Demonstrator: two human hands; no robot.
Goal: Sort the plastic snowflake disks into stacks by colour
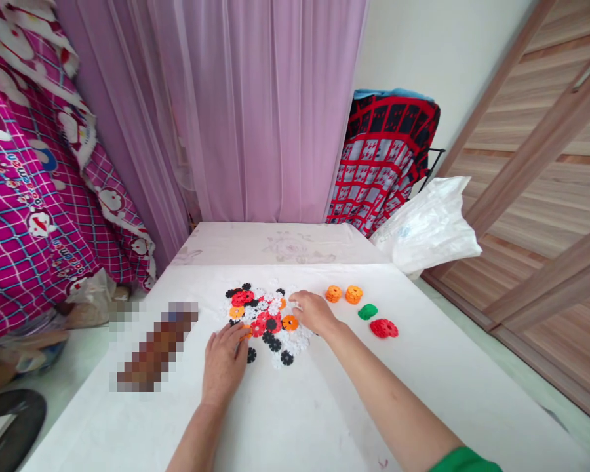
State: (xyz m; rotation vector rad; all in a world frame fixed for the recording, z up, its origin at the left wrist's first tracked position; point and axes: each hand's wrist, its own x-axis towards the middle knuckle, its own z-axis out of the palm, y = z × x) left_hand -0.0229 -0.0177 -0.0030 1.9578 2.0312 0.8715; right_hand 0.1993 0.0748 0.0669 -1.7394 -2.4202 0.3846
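Pile: flower-shaped discs, white, black, red and orange, heaped loosely on the white-covered table.
Left hand: back up, at the pile's near-left edge; fingertips by an orange disc; cannot tell if pinched.
Right hand: at the pile's right edge, fingers bent down among white discs; grip hidden, cannot tell.
Stacks, right of pile: two orange stacks farthest off, then green stack, red stack nearest the viewer.
Left of pile: one item, blurred out.
Beyond pile, right: white plastic bag.
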